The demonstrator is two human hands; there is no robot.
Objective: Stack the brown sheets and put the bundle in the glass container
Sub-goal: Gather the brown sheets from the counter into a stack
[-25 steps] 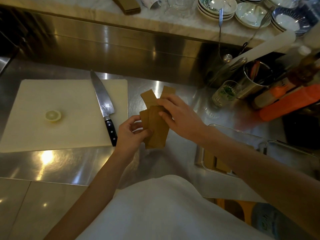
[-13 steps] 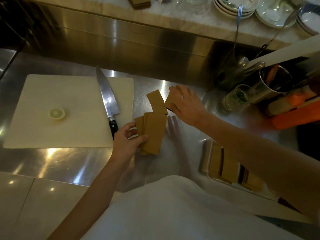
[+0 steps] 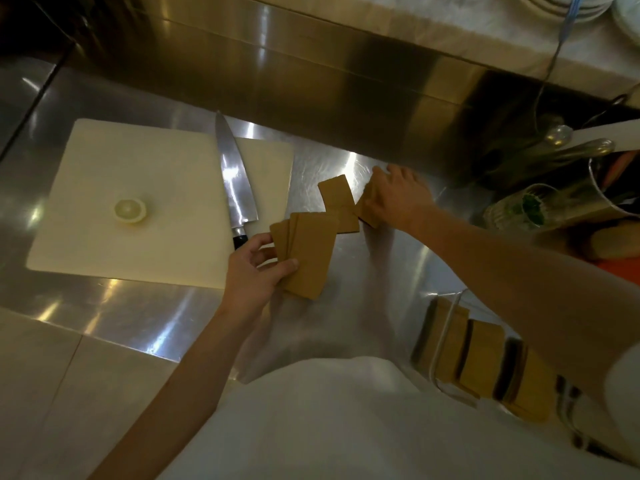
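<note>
My left hand (image 3: 258, 271) grips a fanned bundle of brown sheets (image 3: 310, 251) just above the steel counter, thumb on top. One loose brown sheet (image 3: 337, 199) lies flat on the counter beyond the bundle. To its right, my right hand (image 3: 398, 195) closes its fingers on another brown sheet (image 3: 369, 211), which is partly hidden under the palm. The glass container (image 3: 446, 327) sits at the lower right under my right forearm, with several brown sheets standing inside it.
A white cutting board (image 3: 104, 174) holds a lemon slice (image 3: 130, 210) and a chef's knife (image 3: 235, 181) along its right side. A metal utensil cup (image 3: 609, 188), a glass (image 3: 519, 206) and bottles crowd the right. Plates sit on the raised ledge behind.
My right hand left the bundle, reached right and back to the far loose sheet and took hold of it. The left hand kept the bundle nearly still. The view tilted down, showing the container.
</note>
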